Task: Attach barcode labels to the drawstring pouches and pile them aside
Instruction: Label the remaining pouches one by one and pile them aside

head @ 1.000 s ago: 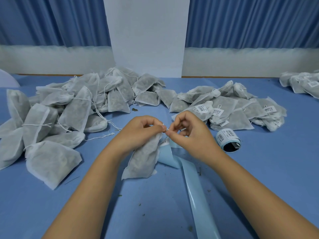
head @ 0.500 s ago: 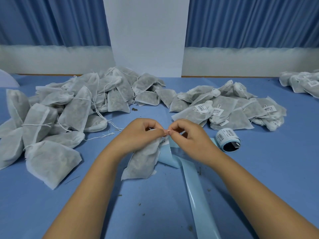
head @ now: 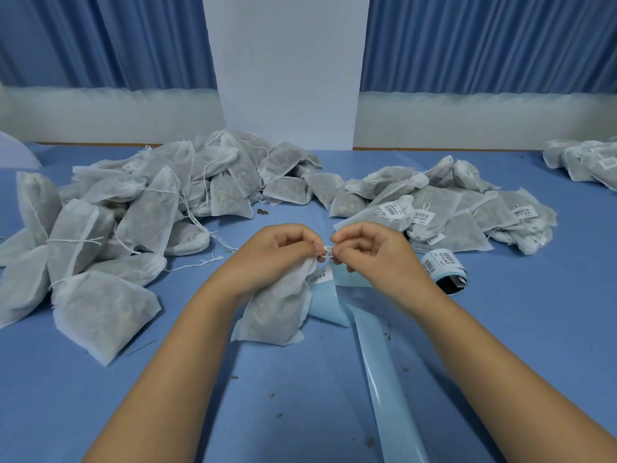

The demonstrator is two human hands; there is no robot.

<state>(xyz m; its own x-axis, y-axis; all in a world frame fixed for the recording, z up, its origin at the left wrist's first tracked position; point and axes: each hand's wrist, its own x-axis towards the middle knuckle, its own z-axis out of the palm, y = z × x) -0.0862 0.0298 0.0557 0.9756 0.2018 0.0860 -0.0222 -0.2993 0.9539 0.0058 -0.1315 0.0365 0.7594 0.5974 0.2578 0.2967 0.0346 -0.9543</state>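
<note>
Where the two hands meet: a white drawstring pouch [head: 277, 309] filled with something dark and leafy, its bottom resting on the blue table [head: 534, 345], its neck lifted.
Left hand [head: 273, 255]: fingers curled round the gathered neck of the drawstring pouch, gripping it.
Right hand [head: 377, 255]: thumb and forefinger pinch the white drawstring [head: 327, 254] right at the pouch's neck, where it makes a small loop; the other fingers are loosely curled.
Barcode label [head: 322, 277]: just beside the pouch's neck, on its right. From where I stand I cannot tell whether it hangs on the string or sits on the strip.
Backing strip [head: 384, 379]: pale blue and glossy, curling out from the pouch's right edge and running toward the person.
Label roll [head: 445, 269]: right of the pouch, lying on its side with barcodes showing.
Labelled pile [head: 450, 212]: behind and right of the pouch, a heap of pouches with barcode tags visible on several.
Left heap [head: 133, 212]: left of and behind the pouch, a larger mound of pouches with loose strings trailing.
Far pile [head: 587, 162]: well apart to the pouch's right, at the table's far corner, one label showing.
Leaf crumbs [head: 262, 212]: a small clump just behind the pouch.
Backdrop: blue curtains [head: 484, 41] and a white pillar [head: 287, 61], well beyond the pouch.
</note>
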